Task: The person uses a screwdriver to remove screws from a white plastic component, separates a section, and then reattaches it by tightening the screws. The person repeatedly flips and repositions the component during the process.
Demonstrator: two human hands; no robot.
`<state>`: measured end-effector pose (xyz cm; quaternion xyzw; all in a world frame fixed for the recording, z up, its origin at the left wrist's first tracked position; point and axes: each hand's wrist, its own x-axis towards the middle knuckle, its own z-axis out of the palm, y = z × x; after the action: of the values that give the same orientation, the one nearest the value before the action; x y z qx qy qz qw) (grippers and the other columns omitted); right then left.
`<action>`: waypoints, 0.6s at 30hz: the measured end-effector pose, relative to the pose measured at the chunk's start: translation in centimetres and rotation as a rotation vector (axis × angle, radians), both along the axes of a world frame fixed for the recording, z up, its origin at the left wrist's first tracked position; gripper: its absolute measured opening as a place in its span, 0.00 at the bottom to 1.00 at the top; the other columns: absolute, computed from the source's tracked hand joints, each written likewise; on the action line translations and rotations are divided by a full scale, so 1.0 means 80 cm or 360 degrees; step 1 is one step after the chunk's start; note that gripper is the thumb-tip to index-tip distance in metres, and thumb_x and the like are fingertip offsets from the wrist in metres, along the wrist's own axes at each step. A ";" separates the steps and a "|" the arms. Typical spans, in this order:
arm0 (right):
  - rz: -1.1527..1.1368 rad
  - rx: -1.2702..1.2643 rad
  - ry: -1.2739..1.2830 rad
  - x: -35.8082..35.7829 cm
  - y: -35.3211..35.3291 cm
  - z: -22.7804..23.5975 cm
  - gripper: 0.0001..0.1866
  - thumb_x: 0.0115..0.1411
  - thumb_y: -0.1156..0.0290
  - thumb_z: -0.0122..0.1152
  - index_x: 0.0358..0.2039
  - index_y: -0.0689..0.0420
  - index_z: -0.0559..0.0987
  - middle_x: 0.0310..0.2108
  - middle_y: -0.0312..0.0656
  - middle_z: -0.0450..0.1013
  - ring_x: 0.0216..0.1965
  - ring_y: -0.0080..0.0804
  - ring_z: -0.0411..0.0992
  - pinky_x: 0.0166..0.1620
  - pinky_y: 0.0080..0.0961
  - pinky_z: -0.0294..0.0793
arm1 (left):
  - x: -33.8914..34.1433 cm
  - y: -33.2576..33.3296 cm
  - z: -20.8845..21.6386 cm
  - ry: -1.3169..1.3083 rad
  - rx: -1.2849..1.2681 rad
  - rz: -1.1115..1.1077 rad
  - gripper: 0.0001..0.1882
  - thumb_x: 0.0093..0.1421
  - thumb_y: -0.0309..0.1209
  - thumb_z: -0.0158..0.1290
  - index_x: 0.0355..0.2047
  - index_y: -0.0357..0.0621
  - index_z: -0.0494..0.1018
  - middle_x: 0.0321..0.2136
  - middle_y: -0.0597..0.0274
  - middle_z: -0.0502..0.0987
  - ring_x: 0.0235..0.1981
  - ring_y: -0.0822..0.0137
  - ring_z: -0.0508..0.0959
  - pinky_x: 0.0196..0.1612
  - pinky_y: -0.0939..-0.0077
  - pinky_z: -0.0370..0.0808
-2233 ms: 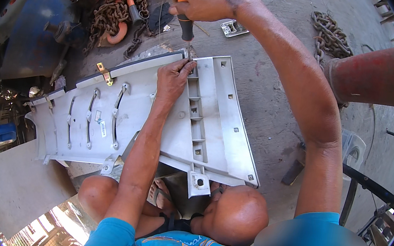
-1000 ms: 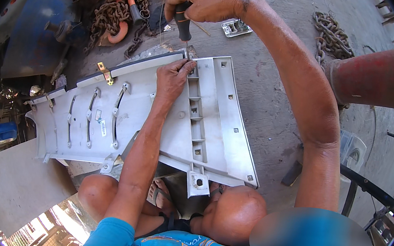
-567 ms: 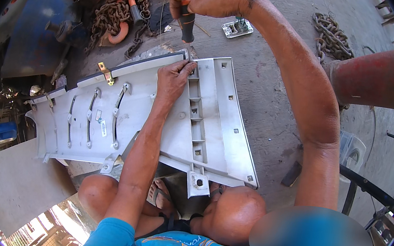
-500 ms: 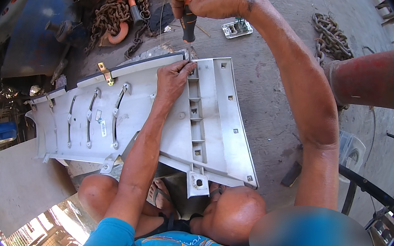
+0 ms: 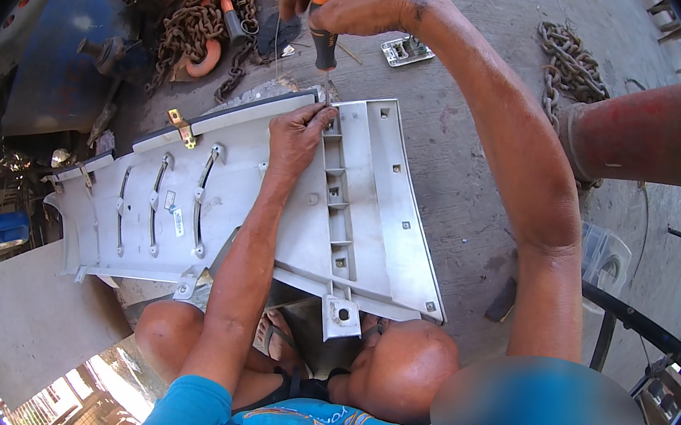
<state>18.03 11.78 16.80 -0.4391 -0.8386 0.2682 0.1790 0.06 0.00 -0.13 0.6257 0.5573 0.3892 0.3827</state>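
Observation:
A grey-white moulded panel [image 5: 297, 224] with ribs and square pockets lies before my knees. My right hand [image 5: 360, 3] is on the orange-topped black handle of a screwdriver [image 5: 324, 44], with some fingers stretched out to the left. The screwdriver stands nearly upright over the panel's far edge. Close by its tip, my left hand [image 5: 295, 133] is closed, with thumb and forefinger pressed together at the end of the row of pockets. What they pinch is hidden. A gold-coloured metal bracket [image 5: 183, 127] is fixed at the panel's far left edge.
Rusty chains [image 5: 187, 31] with an orange hook [image 5: 204, 58] lie at the far left. Another chain heap [image 5: 574, 63] lies at the far right near a thick red pipe [image 5: 656, 135]. A small white part [image 5: 407, 50] sits on the concrete behind the panel.
My right hand has moved slightly left and down, its fingers reaching farther out past the screwdriver handle. My left hand and the panel have shifted a touch.

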 end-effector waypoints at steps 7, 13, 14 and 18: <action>-0.0213 0.0047 -0.0393 -0.016 -0.027 0.027 0.17 0.56 0.71 0.57 0.45 0.54 0.85 0.40 0.48 0.82 0.39 0.38 0.81 0.44 0.37 0.79 | -0.001 -0.001 0.010 0.0009 -0.0091 0.0060 0.14 0.62 0.35 0.66 0.42 0.37 0.85 0.25 0.62 0.85 0.26 0.79 0.77 0.32 0.78 0.74; 0.0069 0.0079 0.0085 -0.002 -0.025 0.017 0.12 0.65 0.65 0.60 0.46 0.54 0.83 0.38 0.48 0.82 0.35 0.38 0.81 0.44 0.40 0.78 | 0.003 0.001 0.017 0.0014 -0.0237 -0.0035 0.12 0.63 0.34 0.66 0.40 0.36 0.85 0.27 0.69 0.83 0.29 0.80 0.73 0.36 0.81 0.72; -0.0043 0.0103 0.0109 -0.007 -0.028 0.015 0.12 0.64 0.66 0.61 0.46 0.54 0.83 0.37 0.47 0.82 0.35 0.39 0.81 0.44 0.40 0.78 | 0.004 0.001 0.020 0.0014 -0.0254 -0.0029 0.12 0.62 0.34 0.66 0.39 0.35 0.85 0.26 0.69 0.83 0.29 0.80 0.73 0.35 0.81 0.72; -0.0329 0.0354 -0.0115 -0.027 -0.042 0.008 0.11 0.63 0.68 0.61 0.45 0.54 0.83 0.33 0.46 0.81 0.33 0.40 0.80 0.44 0.40 0.79 | 0.007 0.001 0.030 0.0145 -0.0314 0.0062 0.13 0.60 0.36 0.68 0.35 0.35 0.85 0.24 0.68 0.82 0.27 0.80 0.72 0.33 0.81 0.70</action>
<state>15.89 8.44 17.40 -0.5098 -0.8194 0.1379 0.2230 0.65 0.08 2.30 0.5911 0.6217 0.3110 0.4091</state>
